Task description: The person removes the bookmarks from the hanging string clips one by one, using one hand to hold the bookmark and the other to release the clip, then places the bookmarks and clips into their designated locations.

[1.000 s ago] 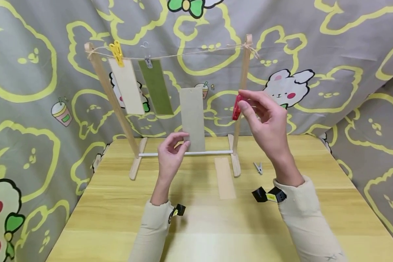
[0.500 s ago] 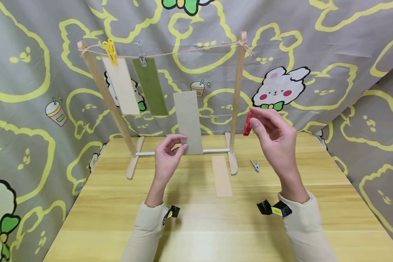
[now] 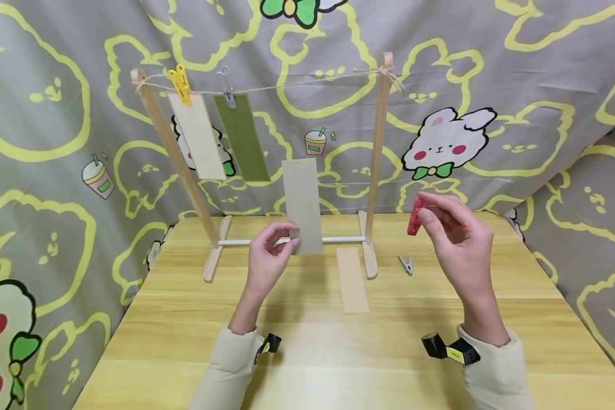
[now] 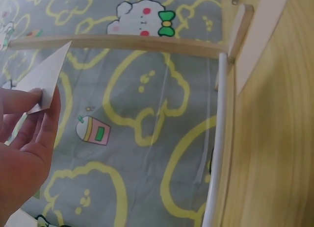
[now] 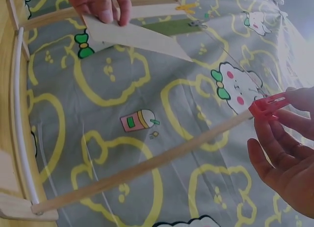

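Note:
My left hand [image 3: 269, 256] pinches the lower left edge of a grey-beige rectangular card [image 3: 302, 205], held upright below the string. A small hole shows near the card's top. To the right, my right hand [image 3: 458, 245] pinches a red clothespin [image 3: 415, 216] between thumb and forefinger, apart from the card; the right wrist view shows the clothespin [image 5: 265, 107] at the fingertips. On the string [image 3: 287, 85], a yellow clothespin [image 3: 180, 85] holds a cream card [image 3: 199, 136] and a grey clip [image 3: 228, 91] holds a green card [image 3: 242, 136].
A wooden stand with a left post [image 3: 174, 154], a right post [image 3: 378, 148] and a white bottom rod [image 3: 340, 240] carries the string. On the table [image 3: 307, 364] lie a peach card [image 3: 352, 279] and a grey clothespin [image 3: 406, 265]. A patterned curtain [image 3: 533, 74] stands behind.
My right hand has moved right and down with the red clothespin, away from the right post. My left hand has lowered the grey-beige card slightly.

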The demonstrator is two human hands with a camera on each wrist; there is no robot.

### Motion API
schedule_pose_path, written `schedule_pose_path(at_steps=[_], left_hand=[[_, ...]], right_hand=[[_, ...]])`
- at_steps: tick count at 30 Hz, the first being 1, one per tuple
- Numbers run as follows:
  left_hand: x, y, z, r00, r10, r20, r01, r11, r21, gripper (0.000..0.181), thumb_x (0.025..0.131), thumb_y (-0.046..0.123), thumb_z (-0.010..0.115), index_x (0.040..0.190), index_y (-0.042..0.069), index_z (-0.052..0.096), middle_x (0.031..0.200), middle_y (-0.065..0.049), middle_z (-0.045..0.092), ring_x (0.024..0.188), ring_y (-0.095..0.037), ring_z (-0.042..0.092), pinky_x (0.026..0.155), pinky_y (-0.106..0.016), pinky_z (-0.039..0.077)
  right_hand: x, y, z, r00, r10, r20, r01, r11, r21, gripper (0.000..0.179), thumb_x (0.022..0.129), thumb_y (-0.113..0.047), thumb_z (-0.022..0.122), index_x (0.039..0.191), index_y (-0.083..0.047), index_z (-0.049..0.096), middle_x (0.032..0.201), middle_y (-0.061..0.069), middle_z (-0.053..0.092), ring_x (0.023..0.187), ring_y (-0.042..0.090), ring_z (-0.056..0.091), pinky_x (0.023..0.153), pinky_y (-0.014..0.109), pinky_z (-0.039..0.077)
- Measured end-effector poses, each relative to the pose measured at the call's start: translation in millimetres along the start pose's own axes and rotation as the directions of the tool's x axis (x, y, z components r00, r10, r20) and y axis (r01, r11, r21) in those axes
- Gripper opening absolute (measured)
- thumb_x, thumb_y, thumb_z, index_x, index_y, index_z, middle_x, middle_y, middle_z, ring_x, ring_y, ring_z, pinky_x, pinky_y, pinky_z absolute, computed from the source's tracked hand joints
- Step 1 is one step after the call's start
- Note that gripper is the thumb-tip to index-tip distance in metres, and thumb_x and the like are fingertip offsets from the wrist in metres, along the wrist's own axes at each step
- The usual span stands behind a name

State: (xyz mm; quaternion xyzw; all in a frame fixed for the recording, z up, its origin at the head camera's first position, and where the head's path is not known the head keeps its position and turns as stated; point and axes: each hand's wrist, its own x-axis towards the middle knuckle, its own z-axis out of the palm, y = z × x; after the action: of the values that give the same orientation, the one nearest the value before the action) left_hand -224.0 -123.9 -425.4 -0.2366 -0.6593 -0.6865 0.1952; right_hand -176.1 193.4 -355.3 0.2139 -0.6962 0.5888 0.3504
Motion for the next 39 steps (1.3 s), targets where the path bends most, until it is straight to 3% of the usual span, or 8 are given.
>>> schedule_pose_path(at_steps=[10, 18, 24, 29, 34, 39], left_hand=[[-12.7, -8.0, -2.2, 0.997, -0.064, 0.044, 0.063, 0.997, 0.043, 0.025, 0.086, -0.017, 0.072, 0.109, -0.008, 0.069, 0.107, -0.024, 0.068, 0.092, -0.018, 0.068, 0.071, -0.022, 0.060], [-17.8, -13.3, -6.2, 0.988, -0.128, 0.086, 0.124, 0.991, 0.051, 0.025, 0.085, -0.018, 0.072, 0.108, -0.007, 0.070, 0.107, -0.023, 0.069, 0.090, -0.025, 0.068, 0.072, -0.022, 0.060], [-17.1, -15.5, -8.3, 0.982, -0.159, 0.100, 0.152, 0.985, 0.078, 0.024, 0.087, -0.015, 0.073, 0.109, -0.005, 0.070, 0.108, -0.021, 0.070, 0.092, -0.023, 0.068, 0.075, -0.025, 0.061], [-17.2, -14.5, -8.7, 0.984, -0.155, 0.093, 0.146, 0.985, 0.097, 0.025, 0.087, -0.014, 0.073, 0.109, -0.004, 0.070, 0.109, -0.020, 0.070, 0.092, -0.025, 0.069, 0.076, -0.027, 0.061], [-19.1, -16.6, -9.2, 0.981, -0.177, 0.075, 0.169, 0.980, 0.103, 0.026, 0.085, -0.016, 0.073, 0.109, -0.005, 0.070, 0.109, -0.021, 0.070, 0.091, -0.024, 0.069, 0.075, -0.025, 0.061], [-20.4, -19.2, -6.9, 0.978, -0.191, 0.082, 0.186, 0.980, 0.073, 0.026, 0.085, -0.017, 0.072, 0.109, -0.007, 0.070, 0.110, -0.023, 0.069, 0.092, -0.023, 0.068, 0.075, -0.025, 0.061]], right_hand=[[-7.7, 13.7, -11.2, 0.994, 0.096, -0.050, -0.099, 0.993, -0.062, 0.028, 0.096, 0.003, 0.067, 0.124, 0.004, 0.070, 0.112, 0.013, 0.070, 0.096, 0.018, 0.068, 0.081, 0.016, 0.055], [-11.5, 15.8, -8.5, 0.979, 0.194, -0.059, -0.197, 0.979, -0.053, 0.030, 0.096, 0.004, 0.066, 0.127, 0.005, 0.069, 0.116, 0.010, 0.070, 0.101, 0.018, 0.067, 0.087, 0.016, 0.055], [-12.7, 19.1, -11.9, 0.965, 0.253, -0.067, -0.255, 0.967, -0.015, 0.031, 0.097, 0.004, 0.065, 0.128, 0.006, 0.068, 0.116, 0.013, 0.066, 0.104, 0.020, 0.065, 0.087, 0.015, 0.054], [-14.8, 29.0, -16.4, 0.960, 0.275, -0.046, -0.278, 0.951, -0.131, 0.033, 0.097, 0.001, 0.067, 0.130, 0.001, 0.069, 0.118, 0.008, 0.067, 0.104, 0.014, 0.066, 0.084, 0.013, 0.054], [-16.9, 46.3, -20.2, 0.944, 0.329, -0.041, -0.328, 0.908, -0.260, 0.033, 0.097, -0.009, 0.071, 0.130, -0.004, 0.070, 0.119, 0.008, 0.067, 0.102, 0.005, 0.065, 0.081, 0.011, 0.052], [-16.9, 62.8, -26.4, 0.925, 0.377, -0.048, -0.371, 0.871, -0.323, 0.034, 0.096, -0.017, 0.073, 0.128, -0.005, 0.071, 0.117, 0.012, 0.069, 0.097, 0.004, 0.064, 0.080, 0.010, 0.052]])
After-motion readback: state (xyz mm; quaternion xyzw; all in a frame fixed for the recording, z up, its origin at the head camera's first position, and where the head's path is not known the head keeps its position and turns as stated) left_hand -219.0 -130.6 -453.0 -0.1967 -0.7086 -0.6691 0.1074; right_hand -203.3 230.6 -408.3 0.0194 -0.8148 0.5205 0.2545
